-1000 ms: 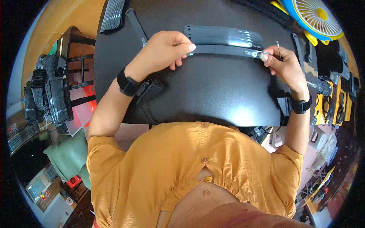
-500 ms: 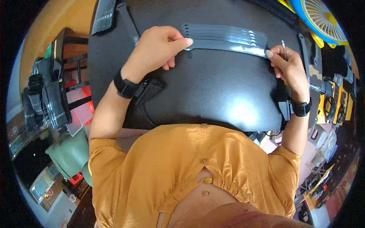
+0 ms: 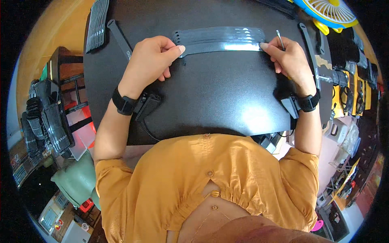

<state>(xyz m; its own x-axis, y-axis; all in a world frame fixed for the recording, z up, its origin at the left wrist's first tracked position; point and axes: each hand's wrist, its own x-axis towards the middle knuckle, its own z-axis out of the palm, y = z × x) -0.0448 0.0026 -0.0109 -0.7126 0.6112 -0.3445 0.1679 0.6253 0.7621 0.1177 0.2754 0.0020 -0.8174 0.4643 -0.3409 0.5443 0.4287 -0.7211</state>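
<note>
A dark, glossy flat strap (image 3: pixel 221 48) lies along the near edge of a row of overlapping, similar straps (image 3: pixel 219 34) on the black table. My left hand (image 3: pixel 156 56) pinches its left end, which looks rounded, between thumb and fingers. At the other end, my right hand (image 3: pixel 287 58) has its thumb and fingers closed on the strap's tip. A thin metal rod-like tool (image 3: pixel 279 38) also sticks up from my right hand; its lower part is hidden by the fingers.
Grey straps (image 3: pixel 97 26) are fanned at the far left, near a single strap (image 3: pixel 120 39). More straps (image 3: pixel 310 50) lie to the right. A blue and yellow fan (image 3: pixel 328 14) stands far right. Black boxes (image 3: pixel 148 106) sit by my wrists, and straps (image 3: pixel 50 113) hang at left.
The view has shifted, so the table and straps appear further left. The front strap now lies more level and closer against the row; both hands keep hold of its ends.
</note>
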